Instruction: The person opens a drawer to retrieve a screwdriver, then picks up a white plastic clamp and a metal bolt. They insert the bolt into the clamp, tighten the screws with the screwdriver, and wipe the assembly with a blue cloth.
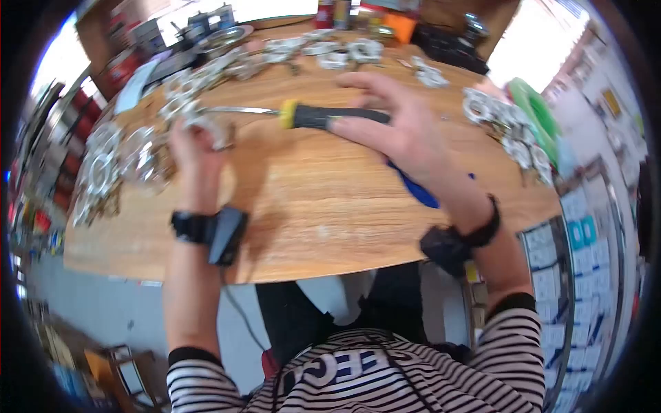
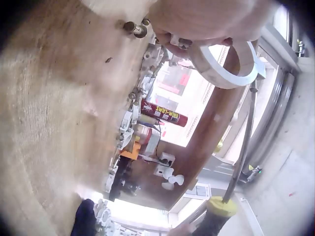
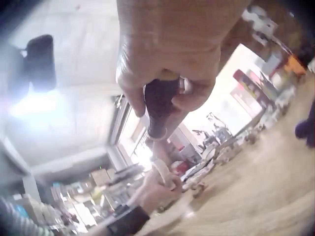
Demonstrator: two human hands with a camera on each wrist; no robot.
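My left hand (image 1: 196, 155) grips a white ring-shaped clamp (image 2: 212, 69) near the left side of the wooden table. In the left wrist view the clamp's ring hangs below the fingers, with a small lug on its outer edge. My right hand (image 1: 413, 131) holds a screwdriver (image 1: 313, 117) by its black handle with a yellow collar, thumb along one side. The metal shaft (image 2: 242, 150) points left, its tip right at the clamp's lug. From the right wrist, fingers and thumb pinch the dark handle (image 3: 160, 101), and the left hand shows beyond it.
White clamps (image 1: 103, 168) lie in a line along the table's left and back edges. More clamps (image 1: 499, 117) sit at the right beside a green ring (image 1: 533, 113). A blue object (image 1: 416, 187) lies under my right wrist. A transparent round piece (image 1: 141, 155) is near my left hand.
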